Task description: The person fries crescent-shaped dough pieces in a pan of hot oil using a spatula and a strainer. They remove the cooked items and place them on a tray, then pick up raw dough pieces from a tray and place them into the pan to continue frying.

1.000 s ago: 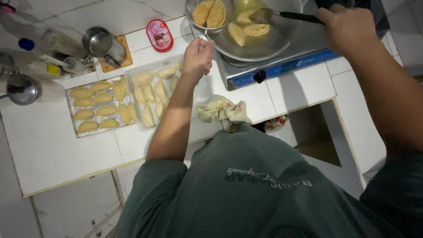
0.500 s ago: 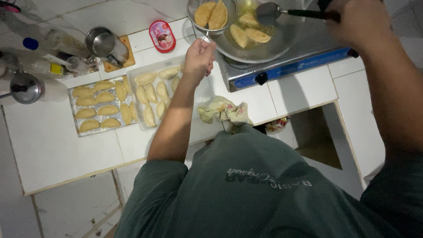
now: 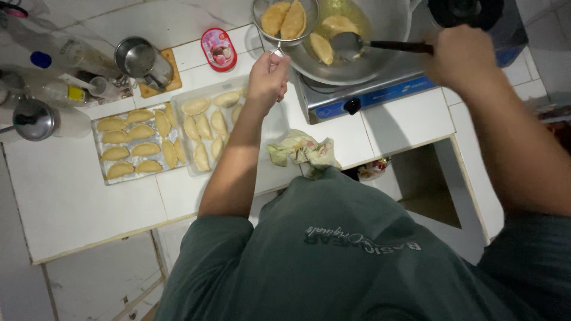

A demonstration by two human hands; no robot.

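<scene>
Our left hand (image 3: 267, 77) grips the handle of a wire strainer (image 3: 284, 21) holding two fried pastries over the wok (image 3: 380, 41). Our right hand (image 3: 461, 56) clasps a ladle (image 3: 348, 41) dipped in the oil. Raw pastries (image 3: 205, 128) lie on trays on the surface (image 3: 65, 196).

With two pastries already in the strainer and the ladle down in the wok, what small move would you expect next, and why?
Probably the right hand slides the ladle under the pastry beside it and lifts it toward the strainer, which the left hand holds over the wok rim with two inside.
</scene>
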